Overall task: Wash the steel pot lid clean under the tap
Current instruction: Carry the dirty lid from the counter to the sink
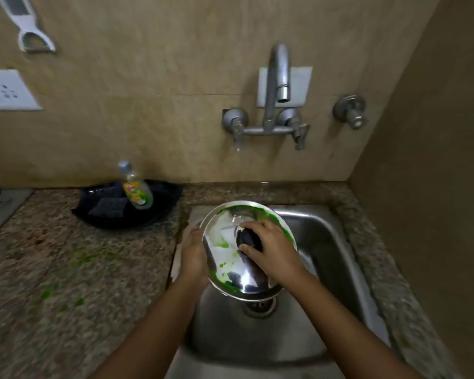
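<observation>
Beige tiled wall fills the top of the frame, a speckled counter (66,269) the left, a steel sink (326,242) lower centre. I hold the steel pot lid (230,258), smeared green, tilted over the sink's drain. My right hand (271,250) has its grip closed on the black knob (248,237); my left hand (193,253) cups the rim, its grip mostly hidden. The tap (278,75) seems dry, so I judge washing barely begun: next, water on.

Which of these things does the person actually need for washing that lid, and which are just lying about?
In use:
steel lid, smeared green
right hand on its black knob
left hand at its edge
tap
sink

Lying about:
soap bottle
black tray
peeler on the wall
wall socket
</observation>
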The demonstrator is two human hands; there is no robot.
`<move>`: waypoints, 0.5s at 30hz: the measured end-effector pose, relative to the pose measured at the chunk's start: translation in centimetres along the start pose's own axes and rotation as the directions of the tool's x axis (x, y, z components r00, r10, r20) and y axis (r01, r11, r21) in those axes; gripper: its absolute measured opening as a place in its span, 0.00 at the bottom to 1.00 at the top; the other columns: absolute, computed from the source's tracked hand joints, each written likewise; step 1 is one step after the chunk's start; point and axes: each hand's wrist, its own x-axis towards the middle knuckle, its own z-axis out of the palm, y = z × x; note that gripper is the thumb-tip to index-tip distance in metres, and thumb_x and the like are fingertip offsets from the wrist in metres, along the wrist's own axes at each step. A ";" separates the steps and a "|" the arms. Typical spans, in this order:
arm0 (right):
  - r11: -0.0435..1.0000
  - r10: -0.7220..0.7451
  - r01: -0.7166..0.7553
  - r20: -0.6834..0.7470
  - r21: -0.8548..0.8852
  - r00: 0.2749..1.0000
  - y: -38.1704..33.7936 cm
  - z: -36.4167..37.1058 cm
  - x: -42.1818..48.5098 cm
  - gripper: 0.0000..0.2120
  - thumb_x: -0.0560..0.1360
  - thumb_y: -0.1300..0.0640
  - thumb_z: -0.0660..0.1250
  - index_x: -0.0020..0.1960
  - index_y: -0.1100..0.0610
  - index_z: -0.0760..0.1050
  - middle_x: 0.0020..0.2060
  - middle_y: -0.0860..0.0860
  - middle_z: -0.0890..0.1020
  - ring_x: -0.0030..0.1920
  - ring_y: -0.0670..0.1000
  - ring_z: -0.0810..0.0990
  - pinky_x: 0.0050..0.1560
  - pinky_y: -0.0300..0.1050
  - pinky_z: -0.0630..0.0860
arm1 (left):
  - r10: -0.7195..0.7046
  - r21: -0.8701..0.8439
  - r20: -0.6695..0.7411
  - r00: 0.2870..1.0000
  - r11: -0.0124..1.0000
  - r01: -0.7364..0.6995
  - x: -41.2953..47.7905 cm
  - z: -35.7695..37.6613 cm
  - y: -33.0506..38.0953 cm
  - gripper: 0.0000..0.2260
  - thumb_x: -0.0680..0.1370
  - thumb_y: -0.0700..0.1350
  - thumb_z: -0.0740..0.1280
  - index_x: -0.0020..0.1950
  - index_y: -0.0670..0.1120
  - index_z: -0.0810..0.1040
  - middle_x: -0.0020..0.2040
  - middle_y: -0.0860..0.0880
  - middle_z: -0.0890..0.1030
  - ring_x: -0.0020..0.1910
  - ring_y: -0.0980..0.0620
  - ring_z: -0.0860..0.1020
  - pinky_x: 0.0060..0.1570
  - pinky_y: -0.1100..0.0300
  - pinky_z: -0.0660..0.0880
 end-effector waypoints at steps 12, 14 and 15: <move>0.775 0.476 -0.236 -0.296 0.586 0.828 4.8 -11.6 10.7 0.18 0.79 0.52 0.61 0.66 0.58 0.71 0.61 0.57 0.79 0.61 0.57 0.76 0.63 0.53 0.72 | 0.073 0.161 0.066 0.995 0.984 -0.083 1.3 7.3 2.6 0.14 0.82 0.49 0.59 0.45 0.43 0.80 0.45 0.40 0.82 0.45 0.42 0.80 0.53 0.48 0.76; 0.833 0.403 -0.192 -0.331 0.519 0.853 3.5 -12.0 12.6 0.17 0.79 0.49 0.61 0.63 0.57 0.73 0.56 0.57 0.81 0.56 0.58 0.78 0.57 0.52 0.74 | 0.072 0.131 0.067 0.995 0.988 -0.081 1.7 7.6 2.9 0.14 0.82 0.48 0.59 0.46 0.43 0.80 0.44 0.41 0.82 0.43 0.44 0.80 0.51 0.51 0.76; 0.857 0.376 -0.180 -0.349 0.482 0.858 2.9 -12.1 13.3 0.16 0.79 0.48 0.60 0.59 0.57 0.74 0.53 0.57 0.81 0.53 0.58 0.79 0.52 0.49 0.74 | 0.069 0.121 0.068 0.995 0.990 -0.077 1.9 7.7 3.0 0.14 0.82 0.48 0.59 0.46 0.43 0.80 0.44 0.42 0.82 0.43 0.44 0.80 0.51 0.51 0.76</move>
